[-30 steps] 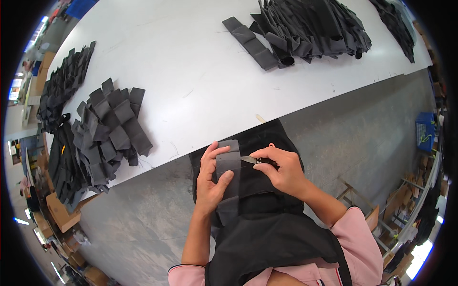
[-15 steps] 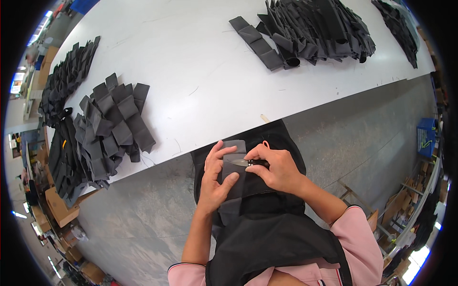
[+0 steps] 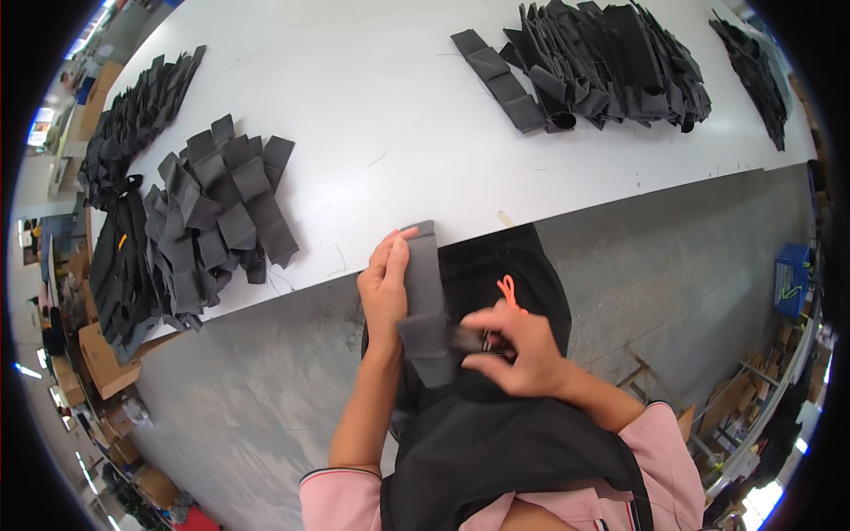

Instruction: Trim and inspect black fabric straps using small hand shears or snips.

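Note:
My left hand (image 3: 385, 281) is closed on a dark grey fabric strip (image 3: 423, 288), gripping its upper part by the table's near edge. The strip hangs down over my lap, with a folded section across its lower part. Beside that section, my right hand (image 3: 529, 352) holds a small pair of thread snips (image 3: 476, 340), partly smeared by motion. Their tips are close to the strip's right edge; whether they touch it I cannot tell. An orange cord loop (image 3: 507, 290) sticks out above my right hand.
On the white table (image 3: 381, 115) lie piles of grey strips: one at left (image 3: 235, 190), one behind it (image 3: 146, 115), a large one at the back right (image 3: 611, 66) and dark pieces (image 3: 753, 75) at far right. A blue crate (image 3: 792, 279) stands to the right, a cardboard box (image 3: 108, 358) to the left.
My left hand has moved up the strip, which now hangs longer below it. My right hand with the snips has shifted down and right, away from my left fingers.

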The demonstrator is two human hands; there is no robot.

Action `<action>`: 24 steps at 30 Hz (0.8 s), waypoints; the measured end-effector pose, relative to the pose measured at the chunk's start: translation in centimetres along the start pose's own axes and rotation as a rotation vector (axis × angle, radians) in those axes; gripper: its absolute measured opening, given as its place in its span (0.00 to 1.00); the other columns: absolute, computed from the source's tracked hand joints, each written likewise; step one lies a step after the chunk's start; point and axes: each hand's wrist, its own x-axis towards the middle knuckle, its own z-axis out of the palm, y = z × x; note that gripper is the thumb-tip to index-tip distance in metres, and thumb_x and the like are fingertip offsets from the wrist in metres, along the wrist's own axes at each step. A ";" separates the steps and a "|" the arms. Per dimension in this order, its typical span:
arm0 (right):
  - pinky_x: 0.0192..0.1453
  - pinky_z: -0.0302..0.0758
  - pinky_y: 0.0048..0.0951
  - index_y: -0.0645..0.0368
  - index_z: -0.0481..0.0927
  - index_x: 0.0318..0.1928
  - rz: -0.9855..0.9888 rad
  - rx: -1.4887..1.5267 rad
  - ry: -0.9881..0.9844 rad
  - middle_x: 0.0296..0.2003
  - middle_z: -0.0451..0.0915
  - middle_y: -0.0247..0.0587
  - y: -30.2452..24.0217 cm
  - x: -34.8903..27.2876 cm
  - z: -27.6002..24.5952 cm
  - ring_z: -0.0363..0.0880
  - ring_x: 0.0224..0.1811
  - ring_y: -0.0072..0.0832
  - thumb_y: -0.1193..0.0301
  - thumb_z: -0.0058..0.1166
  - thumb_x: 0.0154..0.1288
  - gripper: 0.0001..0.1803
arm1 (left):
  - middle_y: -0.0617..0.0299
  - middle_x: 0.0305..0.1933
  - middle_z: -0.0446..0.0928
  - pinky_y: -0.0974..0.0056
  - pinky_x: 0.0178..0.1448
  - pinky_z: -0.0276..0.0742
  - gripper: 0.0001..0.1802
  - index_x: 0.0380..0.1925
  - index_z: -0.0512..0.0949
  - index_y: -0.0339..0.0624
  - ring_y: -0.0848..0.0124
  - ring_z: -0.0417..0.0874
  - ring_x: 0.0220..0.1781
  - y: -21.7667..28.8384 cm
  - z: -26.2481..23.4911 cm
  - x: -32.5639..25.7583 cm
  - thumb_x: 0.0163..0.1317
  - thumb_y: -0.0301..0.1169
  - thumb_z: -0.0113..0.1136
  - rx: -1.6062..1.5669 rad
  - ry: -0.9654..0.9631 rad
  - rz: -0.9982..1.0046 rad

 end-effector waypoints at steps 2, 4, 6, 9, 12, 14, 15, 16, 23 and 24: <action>0.21 0.67 0.30 0.56 0.80 0.44 -0.329 -0.204 0.081 0.21 0.69 0.37 0.1 0.3 1.4 0.69 0.18 0.31 0.82 0.63 0.38 0.25 | 0.56 0.51 0.78 0.67 0.64 0.61 0.17 0.43 0.81 0.35 0.69 0.69 0.63 0.5 0.8 0.3 0.70 0.37 0.49 -0.122 -0.016 -0.228; 0.21 0.67 0.29 0.57 0.80 0.41 -0.395 -0.290 0.158 0.20 0.69 0.37 1.5 1.4 2.2 0.69 0.18 0.34 0.83 0.61 0.33 0.26 | 0.57 0.53 0.76 0.67 0.63 0.61 0.18 0.45 0.80 0.35 0.70 0.68 0.62 1.5 1.0 0.1 0.70 0.38 0.49 -0.157 -0.074 -0.254; 0.22 0.66 0.27 0.58 0.80 0.39 -0.407 -0.253 0.198 0.21 0.70 0.37 2.1 1.7 1.9 0.69 0.19 0.31 0.82 0.61 0.38 0.21 | 0.57 0.56 0.74 0.67 0.63 0.61 0.19 0.48 0.79 0.35 0.72 0.68 0.61 1.8 1.1 0.1 0.70 0.39 0.48 -0.195 -0.125 -0.272; 0.25 0.64 0.22 0.60 0.79 0.35 -0.236 -0.063 0.226 0.22 0.71 0.34 2.9 2.6 1.5 0.67 0.21 0.23 0.79 0.59 0.49 0.10 | 0.53 0.69 0.57 0.65 0.64 0.62 0.22 0.55 0.70 0.32 0.68 0.64 0.65 -0.4 -0.2 -0.5 0.71 0.39 0.47 -0.131 -0.096 -0.016; 0.29 0.60 0.16 0.62 0.78 0.32 0.118 0.228 0.211 0.23 0.72 0.27 3.2 3.5 1.4 0.62 0.24 0.12 0.73 0.56 0.63 0.05 | 0.54 0.70 0.55 0.61 0.64 0.64 0.19 0.54 0.69 0.36 0.63 0.62 0.67 -0.7 -1.7 -3.4 0.69 0.36 0.49 -0.099 -0.010 0.032; 0.30 0.59 0.15 0.62 0.77 0.31 0.336 0.438 0.107 0.23 0.69 0.22 3.3 3.4 1.4 0.60 0.25 0.09 0.71 0.56 0.64 0.07 | 0.55 0.70 0.56 0.60 0.62 0.65 0.19 0.54 0.70 0.38 0.64 0.63 0.66 1.5 -1.1 -4.9 0.66 0.34 0.52 0.015 -0.077 0.094; 0.27 0.57 0.15 0.61 0.76 0.31 0.312 0.462 0.099 0.22 0.69 0.21 3.3 3.4 1.7 0.59 0.23 0.08 0.70 0.56 0.64 0.08 | 0.56 0.69 0.57 0.59 0.61 0.66 0.19 0.54 0.71 0.40 0.65 0.64 0.65 2.2 -0.8 -5.4 0.64 0.33 0.54 0.131 -0.138 0.155; 0.27 0.57 0.15 0.61 0.76 0.31 0.314 0.461 0.098 0.22 0.69 0.21 3.2 3.5 1.7 0.59 0.23 0.08 0.70 0.56 0.64 0.08 | 0.55 0.65 0.63 0.62 0.54 0.72 0.17 0.50 0.73 0.41 0.68 0.69 0.60 2.0 -0.8 -5.2 0.60 0.28 0.58 0.176 -0.230 0.154; 0.22 0.53 0.15 0.58 0.75 0.32 0.491 0.905 0.073 0.22 0.66 0.20 3.1 4.6 1.9 0.57 0.20 0.08 0.71 0.57 0.63 0.06 | 0.61 0.43 0.75 0.75 0.38 0.72 0.08 0.39 0.74 0.36 0.78 0.77 0.40 0.2 -0.6 -4.6 0.60 0.23 0.58 -0.036 -0.205 0.050; 0.23 0.55 0.15 0.59 0.76 0.34 0.488 0.898 0.081 0.22 0.67 0.19 3.0 4.6 1.9 0.58 0.21 0.09 0.71 0.57 0.63 0.06 | 0.64 0.38 0.76 0.75 0.37 0.71 0.07 0.38 0.74 0.36 0.81 0.76 0.36 0.4 -0.5 -4.6 0.61 0.24 0.58 -0.074 -0.205 -0.025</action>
